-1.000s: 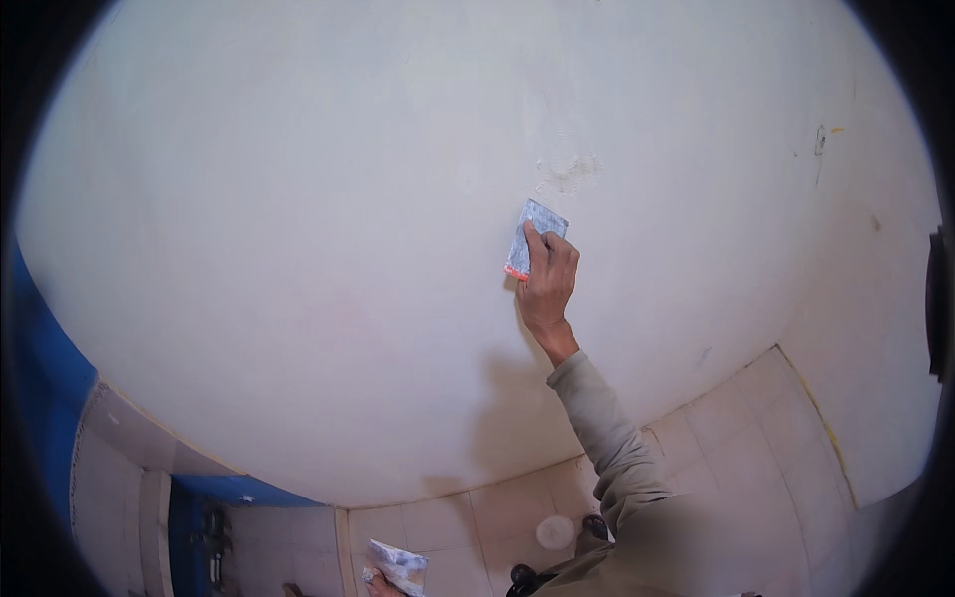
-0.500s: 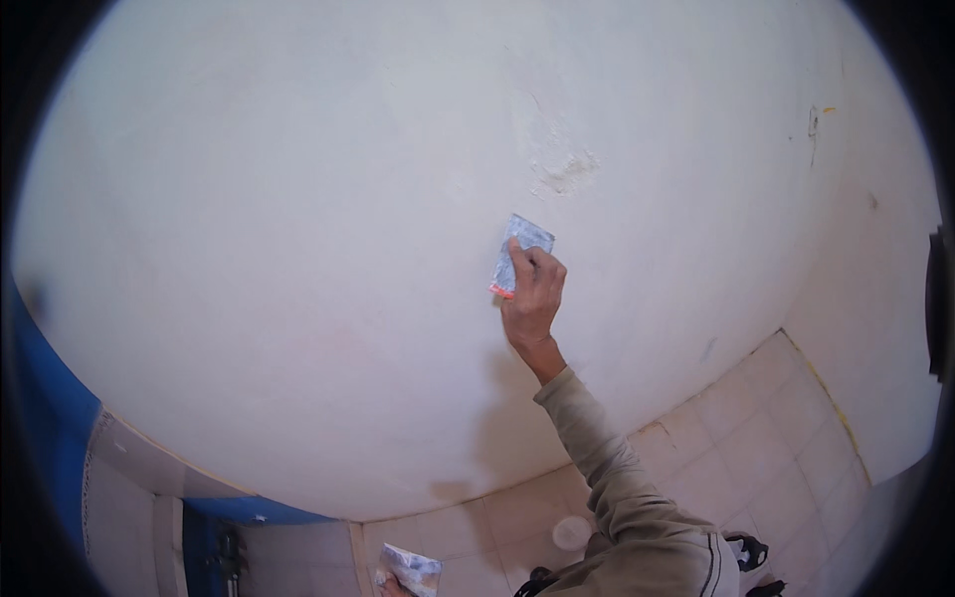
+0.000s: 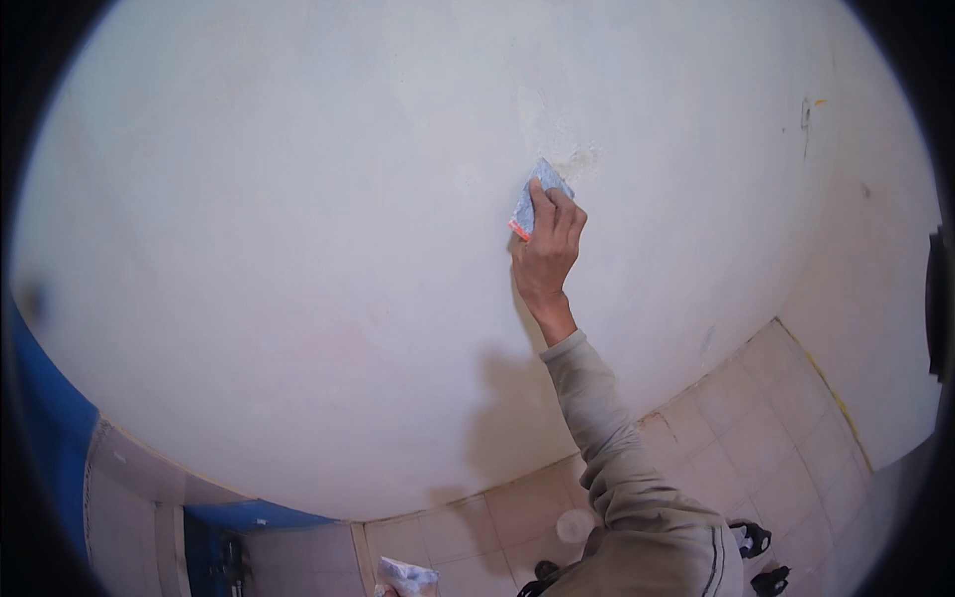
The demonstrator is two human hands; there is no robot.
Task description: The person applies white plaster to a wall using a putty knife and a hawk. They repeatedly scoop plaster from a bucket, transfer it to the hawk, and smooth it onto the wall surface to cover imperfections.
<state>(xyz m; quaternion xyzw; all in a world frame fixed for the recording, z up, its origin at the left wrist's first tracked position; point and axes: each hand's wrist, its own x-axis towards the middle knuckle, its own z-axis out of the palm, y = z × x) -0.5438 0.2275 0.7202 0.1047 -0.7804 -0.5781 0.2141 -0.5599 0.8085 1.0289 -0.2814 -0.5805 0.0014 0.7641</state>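
My right hand [image 3: 549, 244] grips a blue-grey flat scraper [image 3: 527, 204] with a red edge, held at the white wall [image 3: 348, 219] just below and partly over a rough, flaking patch [image 3: 577, 159]. My grey-brown sleeved arm reaches up from the lower right, casting a shadow on the wall. At the bottom edge, my left hand [image 3: 388, 591] holds another flat plate [image 3: 408, 577] smeared with whitish material; most of that hand is cut off by the frame.
Pale floor tiles [image 3: 746, 438] run along the wall's foot, with a white round object [image 3: 575, 527] and dark items [image 3: 751, 539] on them. A blue panel [image 3: 50, 388] and a ledge [image 3: 169, 458] are at the left. A wall corner with yellowish edging lies at the right.
My right hand with the scraper first dipped slightly down and left, then moved up and right to the edge of the rough patch. The left hand's plate sits slightly lower in the picture.
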